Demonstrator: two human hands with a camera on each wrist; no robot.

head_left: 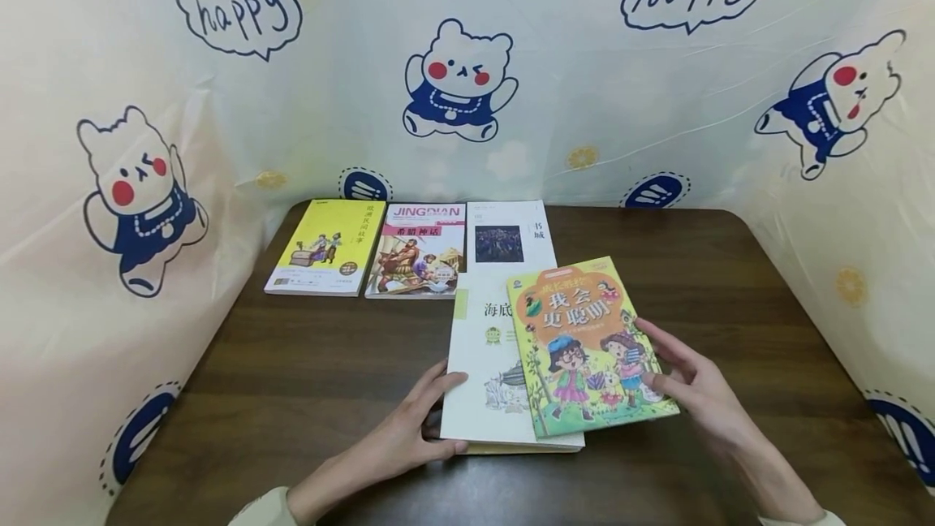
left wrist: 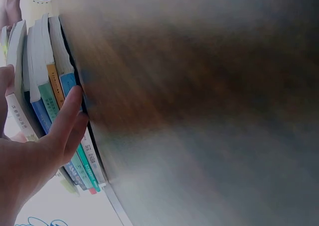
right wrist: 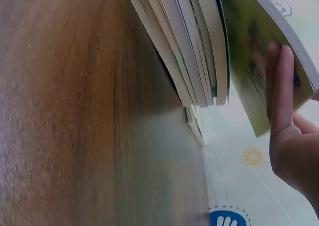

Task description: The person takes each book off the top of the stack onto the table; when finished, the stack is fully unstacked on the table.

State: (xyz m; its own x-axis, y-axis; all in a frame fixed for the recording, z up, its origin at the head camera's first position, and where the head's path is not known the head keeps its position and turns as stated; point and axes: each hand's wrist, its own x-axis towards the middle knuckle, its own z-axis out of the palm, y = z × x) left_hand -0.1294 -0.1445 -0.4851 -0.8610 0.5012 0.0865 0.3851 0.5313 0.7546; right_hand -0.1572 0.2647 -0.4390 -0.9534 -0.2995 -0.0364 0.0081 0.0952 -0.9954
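My right hand (head_left: 704, 396) holds a colourful children's book (head_left: 577, 339) by its right edge, thumb on the cover and fingers along the edge and underneath. The book hangs tilted over a white book (head_left: 475, 396) and hides part of its cover. This white book tops a stack, whose page edges (right wrist: 169, 42) appear in the right wrist view. My left hand (head_left: 405, 428) touches the stack's left side. In the left wrist view, its extended fingers (left wrist: 67, 121) lie along the spines of the stacked books (left wrist: 47, 94).
Behind the stack, a yellow book (head_left: 329, 246), a red-and-white book (head_left: 418, 254) and a white book with a dark picture (head_left: 511, 226) lie in a row. They rest on the brown table (head_left: 329, 364) near its back edge. A patterned curtain (head_left: 351, 63) surrounds the table.
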